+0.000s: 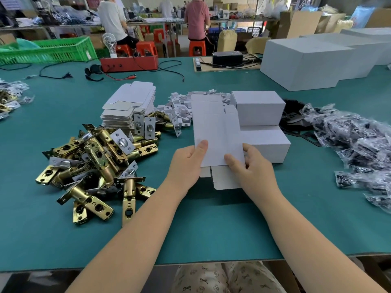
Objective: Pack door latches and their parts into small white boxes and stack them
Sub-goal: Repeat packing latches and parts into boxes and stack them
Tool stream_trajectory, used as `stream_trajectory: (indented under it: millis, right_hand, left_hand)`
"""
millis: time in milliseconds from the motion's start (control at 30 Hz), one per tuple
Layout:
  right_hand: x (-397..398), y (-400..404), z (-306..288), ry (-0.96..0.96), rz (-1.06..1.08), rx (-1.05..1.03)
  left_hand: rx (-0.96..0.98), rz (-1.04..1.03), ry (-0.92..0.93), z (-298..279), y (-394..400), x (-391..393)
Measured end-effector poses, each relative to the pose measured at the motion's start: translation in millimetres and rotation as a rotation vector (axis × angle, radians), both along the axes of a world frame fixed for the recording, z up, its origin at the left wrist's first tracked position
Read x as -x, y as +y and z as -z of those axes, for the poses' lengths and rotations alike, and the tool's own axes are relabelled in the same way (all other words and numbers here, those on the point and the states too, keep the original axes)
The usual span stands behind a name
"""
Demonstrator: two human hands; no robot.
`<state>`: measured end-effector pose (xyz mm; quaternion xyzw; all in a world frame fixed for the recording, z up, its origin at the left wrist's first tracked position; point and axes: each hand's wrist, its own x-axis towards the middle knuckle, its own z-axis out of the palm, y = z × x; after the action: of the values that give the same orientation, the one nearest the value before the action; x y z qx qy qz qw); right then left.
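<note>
Both the left hand and right hand pinch the flat box blank's near end, its long axis running toward frame top

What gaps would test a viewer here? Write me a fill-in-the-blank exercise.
1. Both hands hold a white box blank that is still ____.
2. The brass latches lie to the ____ of the left hand.
3. Beyond the right hand, the finished boxes are stacked ____ high.

Missing words: flat; left; two
</note>
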<state>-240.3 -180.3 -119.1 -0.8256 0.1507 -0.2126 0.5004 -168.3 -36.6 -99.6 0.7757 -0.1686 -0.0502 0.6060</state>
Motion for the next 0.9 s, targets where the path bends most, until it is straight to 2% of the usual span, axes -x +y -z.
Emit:
stream_trajectory:
  millis: [67, 167, 233, 400, 567, 733, 800, 900]
  right_hand:
    - [-0.4, -0.6, -0.3, 0.008, -0.016, 0.046]
    - [0.4, -2.3, -2.0, -0.029, -0.026, 0.067]
    - [1.7, -1.9, -2.6, -0.048, -0.042, 0.041]
    - [3.3, -1.1, -5.9, -0.09, -0.09, -0.099]
    - [-0.7, -2.4, -4.6, -0.093, -0.116, -0.199]
    - [-1.1, -4.3, -8.4, -0.169, -0.047, -0.378]
    - [-1.6, -6.1, -11.8, -0.217, -0.109, -0.479]
    - [-3.6, -9.8, -16.5, -0.169, -0.239, -0.61]
  left_hand:
    - [-0.006, -0.012, 0.001, 0.9, 0.4, 0.9]
    - [0.146, 0.06, 0.216, -2.1, 0.0, 4.6]
    - [0.247, 0.106, 0.293, -4.8, 0.8, 5.1]
    - [0.201, 0.126, 0.184, -4.5, -0.7, 2.7]
    - [0.192, 0.111, 0.199, -6.3, 1.4, -1.4]
    - [0.318, 0.341, 0.229, -4.8, 7.4, -7.3]
    - [0.308, 0.446, 0.202, -5.8, 14.3, -12.1]
    - [0.324, 0.543, 0.203, -9.4, 27.3, -17.4]
